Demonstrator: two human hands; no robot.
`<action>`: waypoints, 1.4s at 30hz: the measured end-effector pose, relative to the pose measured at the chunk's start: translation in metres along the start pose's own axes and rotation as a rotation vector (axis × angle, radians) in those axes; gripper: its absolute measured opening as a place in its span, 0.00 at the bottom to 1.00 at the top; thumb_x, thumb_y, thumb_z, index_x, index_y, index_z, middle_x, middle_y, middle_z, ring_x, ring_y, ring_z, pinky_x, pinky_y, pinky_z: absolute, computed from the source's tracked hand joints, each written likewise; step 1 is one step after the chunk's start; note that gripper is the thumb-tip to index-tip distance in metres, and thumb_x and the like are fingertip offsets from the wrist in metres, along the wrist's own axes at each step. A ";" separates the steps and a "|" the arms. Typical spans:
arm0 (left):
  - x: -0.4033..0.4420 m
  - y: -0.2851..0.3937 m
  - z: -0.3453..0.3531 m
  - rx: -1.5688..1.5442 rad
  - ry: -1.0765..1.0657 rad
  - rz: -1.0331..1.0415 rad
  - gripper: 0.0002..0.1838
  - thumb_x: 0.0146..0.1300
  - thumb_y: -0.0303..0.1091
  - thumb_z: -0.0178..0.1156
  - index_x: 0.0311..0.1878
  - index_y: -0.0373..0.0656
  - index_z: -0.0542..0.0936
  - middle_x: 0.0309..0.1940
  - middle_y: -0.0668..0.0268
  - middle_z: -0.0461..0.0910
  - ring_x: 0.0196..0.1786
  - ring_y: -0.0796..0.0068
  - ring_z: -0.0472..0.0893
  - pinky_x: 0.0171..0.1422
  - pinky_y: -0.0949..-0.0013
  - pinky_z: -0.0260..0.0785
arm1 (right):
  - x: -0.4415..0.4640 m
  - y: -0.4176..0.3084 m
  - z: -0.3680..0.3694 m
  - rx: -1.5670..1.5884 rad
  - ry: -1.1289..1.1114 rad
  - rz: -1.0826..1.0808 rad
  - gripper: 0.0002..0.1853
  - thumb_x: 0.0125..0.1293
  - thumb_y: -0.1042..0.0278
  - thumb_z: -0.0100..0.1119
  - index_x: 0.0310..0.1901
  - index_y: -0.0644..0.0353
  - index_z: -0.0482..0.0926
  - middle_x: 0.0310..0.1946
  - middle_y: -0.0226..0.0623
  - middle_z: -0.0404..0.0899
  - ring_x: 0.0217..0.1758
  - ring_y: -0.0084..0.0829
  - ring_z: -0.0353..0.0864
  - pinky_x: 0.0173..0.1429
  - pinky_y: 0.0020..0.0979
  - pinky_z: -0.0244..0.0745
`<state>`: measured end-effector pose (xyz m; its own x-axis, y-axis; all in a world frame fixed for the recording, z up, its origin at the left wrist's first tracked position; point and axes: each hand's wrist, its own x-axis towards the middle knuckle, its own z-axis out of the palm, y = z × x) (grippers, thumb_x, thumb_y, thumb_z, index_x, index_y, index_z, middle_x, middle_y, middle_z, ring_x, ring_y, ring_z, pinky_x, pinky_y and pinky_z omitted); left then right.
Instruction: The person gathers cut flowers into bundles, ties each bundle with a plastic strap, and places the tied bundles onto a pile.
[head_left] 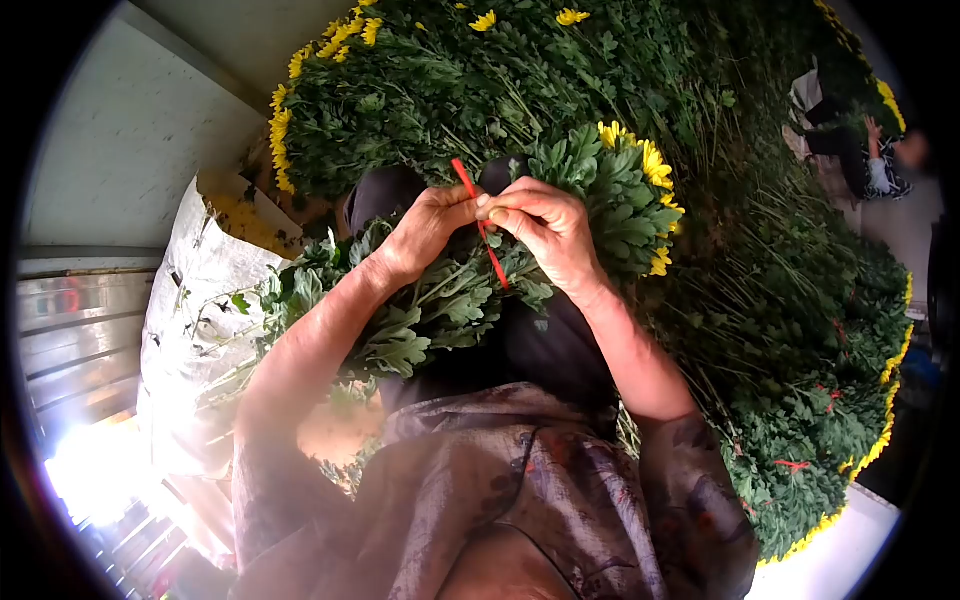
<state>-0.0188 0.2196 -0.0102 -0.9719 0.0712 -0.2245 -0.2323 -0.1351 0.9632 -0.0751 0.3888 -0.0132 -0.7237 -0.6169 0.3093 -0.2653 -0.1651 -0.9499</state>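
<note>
Hands (pixel 548 228) partly hide a red tie (pixel 496 263) and flower bundle (pixel 622 205).

A muted, patterned shirt (pixel 590 480) (faintly floral), dark trousers (pixel 550 345) below.

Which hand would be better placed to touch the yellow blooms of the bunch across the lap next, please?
Probably the right hand: it sits between the left hand and the yellow blooms, nearer to them. Both hands are at the red tie, so it may need freeing first.
</note>
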 end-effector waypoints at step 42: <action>-0.029 0.029 -0.029 1.534 -0.020 0.612 0.08 0.51 0.33 0.63 0.27 0.43 0.74 0.22 0.64 0.73 0.32 0.64 0.76 0.36 0.64 0.70 | -0.019 -0.032 -0.026 -0.565 -0.322 -0.212 0.04 0.53 0.82 0.54 0.32 0.67 0.71 0.42 0.41 0.68 0.42 0.34 0.70 0.46 0.33 0.70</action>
<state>0.0014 0.1847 0.0198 -0.8958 0.3921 0.2092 0.4248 0.8938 0.1438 -0.0696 0.4256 0.0128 -0.4169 -0.8283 0.3744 -0.7356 0.0656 -0.6742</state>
